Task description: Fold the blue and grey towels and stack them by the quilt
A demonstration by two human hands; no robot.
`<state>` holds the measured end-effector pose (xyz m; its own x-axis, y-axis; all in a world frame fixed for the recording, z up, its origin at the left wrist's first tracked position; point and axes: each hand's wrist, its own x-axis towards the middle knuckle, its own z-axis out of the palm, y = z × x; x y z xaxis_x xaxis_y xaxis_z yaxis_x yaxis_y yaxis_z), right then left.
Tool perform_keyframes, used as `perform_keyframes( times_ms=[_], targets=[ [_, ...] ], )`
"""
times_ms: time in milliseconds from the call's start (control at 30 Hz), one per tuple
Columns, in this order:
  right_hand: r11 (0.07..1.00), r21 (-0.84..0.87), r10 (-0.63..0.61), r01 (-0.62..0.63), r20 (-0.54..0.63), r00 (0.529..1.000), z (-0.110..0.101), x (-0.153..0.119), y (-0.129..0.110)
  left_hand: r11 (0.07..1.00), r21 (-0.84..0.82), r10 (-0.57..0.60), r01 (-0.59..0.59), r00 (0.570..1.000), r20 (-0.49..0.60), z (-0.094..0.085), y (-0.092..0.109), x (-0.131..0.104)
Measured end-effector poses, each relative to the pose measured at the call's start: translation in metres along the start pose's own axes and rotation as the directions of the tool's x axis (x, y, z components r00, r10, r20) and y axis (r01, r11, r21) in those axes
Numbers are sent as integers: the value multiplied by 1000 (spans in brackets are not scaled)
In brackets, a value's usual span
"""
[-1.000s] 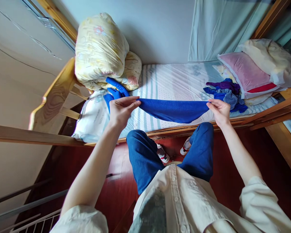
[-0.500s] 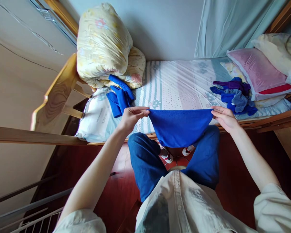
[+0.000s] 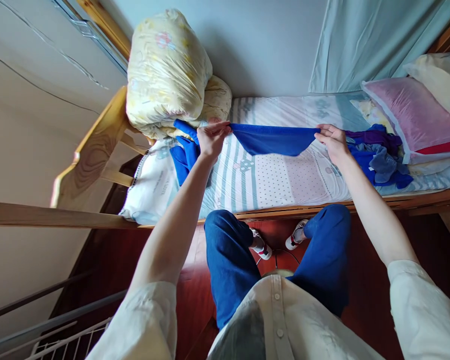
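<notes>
Sits before a bed (image 3: 273,187) in blue trousers (image 3: 228,255) and a pale shirt (image 3: 278,317), with shoes (image 3: 263,247) on a red floor (image 3: 193,295); pinches a blue cloth (image 3: 275,140) at its upper corners, with the left hand (image 3: 213,140) at one and the right hand (image 3: 333,141) at the other; holds it above the bed, drawing the top edge almost straight and letting the rest hang; reaches past blue garments (image 3: 185,160) at left, lying beside a bundled yellow quilt (image 3: 168,75) near the headboard (image 3: 92,150); extends the right arm alongside a crumpled heap (image 3: 386,160) of purple and blue clothes, next to a pink pillow (image 3: 405,110); faces a pale wall (image 3: 262,45), with a curtain (image 3: 371,45) hanging at right.
</notes>
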<state>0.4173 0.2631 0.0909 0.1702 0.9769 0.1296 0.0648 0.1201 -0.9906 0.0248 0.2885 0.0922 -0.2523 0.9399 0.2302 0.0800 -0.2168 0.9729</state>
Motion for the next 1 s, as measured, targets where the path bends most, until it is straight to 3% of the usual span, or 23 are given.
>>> perform_keyframes(
  times_ms=[133, 300, 400, 467, 567, 633, 900, 1000],
  targets=[
    [999, -35, 31, -30, 24, 999, -5, -11, 28, 999, 46, -5, 4, 1000, 3, -4, -32, -21],
    [957, -192, 246, -219, 130, 961, -9, -50, 90, 939, 257, -251, 230, 967, 51, -2, -98, -84],
    [876, -351, 417, -331, 205, 886, -10, -74, 126, 837, 418, -421, 353, 903, 81, -1, -135, -122],
    [804, -447, 530, -393, 237, 814, -10, -85, 146, 757, 490, -539, 431, 837, 97, -1, -156, -141],
    [692, -559, 670, -456, 263, 694, -10, -92, 167, 665, 538, -670, 518, 732, 122, -2, -179, -156],
    [657, -581, 712, -481, 265, 651, -10, -91, 176, 635, 549, -702, 544, 703, 115, -1, -190, -157],
    [595, -549, 723, -586, 47, 690, 3, -73, 198, 602, 471, -711, 645, 701, -50, 7, -213, -153],
    [594, -508, 729, -624, 12, 685, -3, -66, 199, 623, 392, -719, 676, 693, -52, 6, -214, -149]
  ],
)
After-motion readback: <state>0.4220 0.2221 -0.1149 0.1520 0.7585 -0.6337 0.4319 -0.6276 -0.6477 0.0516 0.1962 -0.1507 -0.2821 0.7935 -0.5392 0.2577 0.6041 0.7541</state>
